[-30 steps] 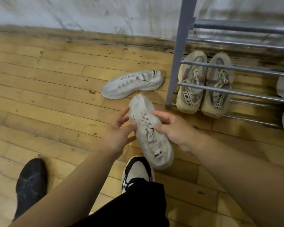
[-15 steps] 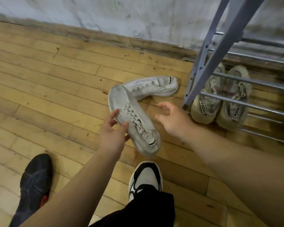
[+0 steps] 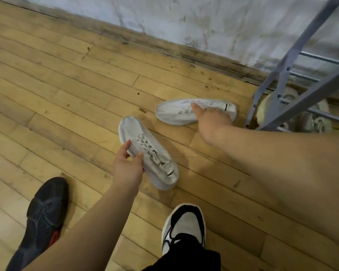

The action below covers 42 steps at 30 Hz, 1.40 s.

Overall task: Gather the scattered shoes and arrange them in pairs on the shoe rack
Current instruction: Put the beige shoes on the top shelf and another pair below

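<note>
Underfoot, far shoe [image 3: 171, 112] lies on floorboards [image 3: 67, 85] — stained wall [image 3: 223, 20].

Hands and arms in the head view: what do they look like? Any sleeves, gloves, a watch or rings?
Both are bare. The left forearm and the right forearm show no sleeve up to the picture's edge. The left hand and the right hand wear no gloves; no watch, band or ring shows, though the right hand is blurred.

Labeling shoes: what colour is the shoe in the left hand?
White shoe, black heel tab; head view.
</note>
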Available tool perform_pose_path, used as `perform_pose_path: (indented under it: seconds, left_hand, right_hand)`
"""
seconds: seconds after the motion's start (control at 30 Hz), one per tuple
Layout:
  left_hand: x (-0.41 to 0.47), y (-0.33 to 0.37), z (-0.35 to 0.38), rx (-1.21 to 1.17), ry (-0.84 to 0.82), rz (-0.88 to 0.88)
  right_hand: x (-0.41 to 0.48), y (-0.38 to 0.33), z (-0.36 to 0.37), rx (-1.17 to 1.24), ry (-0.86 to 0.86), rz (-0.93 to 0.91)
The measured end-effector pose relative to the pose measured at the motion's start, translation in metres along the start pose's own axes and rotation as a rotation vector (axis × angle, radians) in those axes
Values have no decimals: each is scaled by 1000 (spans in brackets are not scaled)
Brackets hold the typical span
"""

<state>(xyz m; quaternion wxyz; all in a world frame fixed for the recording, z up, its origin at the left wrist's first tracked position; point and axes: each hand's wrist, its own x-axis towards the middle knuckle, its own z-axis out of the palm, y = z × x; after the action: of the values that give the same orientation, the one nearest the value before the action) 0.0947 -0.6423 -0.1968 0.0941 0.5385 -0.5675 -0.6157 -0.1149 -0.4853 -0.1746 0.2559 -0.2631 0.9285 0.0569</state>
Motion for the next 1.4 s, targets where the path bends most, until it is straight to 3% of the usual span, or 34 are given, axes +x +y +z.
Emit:
perform_pose_path:
  seconds: [0.13,0.2,0.27,0.37,0.47,0.57,0.73,0.9,1.0,1.2,1.4]
  left_hand:
    - [1,-2,-8,311,-49,94]
    - [-3,-7,-7,544,-94,102]
    - [-14,-13,0,750,-159,85]
    - [-23,-15,14,839,-194,47]
    - [-24,-9,20,927,-191,2]
    - [-28,0,26,998,-194,-9]
    - [-32,10,20,865,-215,-5]
    - [-71,44,6,405,-308,5]
    - [-115,84,2,200,-394,85]
    - [-238,201,-32,70,-528,388]
    - [-367,267,-66,236,-569,812]
  right_hand:
    - [-30,-14,14,141,-19,-159]
    - [-54,-19,30,103,70,-233]
    - [-63,-16,41,58,108,-141]
    - [-61,-8,50,224,-6,20]
    - [-67,-17,57,224,-114,4]
    - [-70,-24,57,257,-67,11]
    - [-88,-9,38,410,-126,-13]
    - [-153,22,-27,518,-130,-94]
    - [-212,33,-80,507,-49,-180]
    - [-356,61,-181,613,192,-262]
    - [-486,114,-222,692,452,-302]
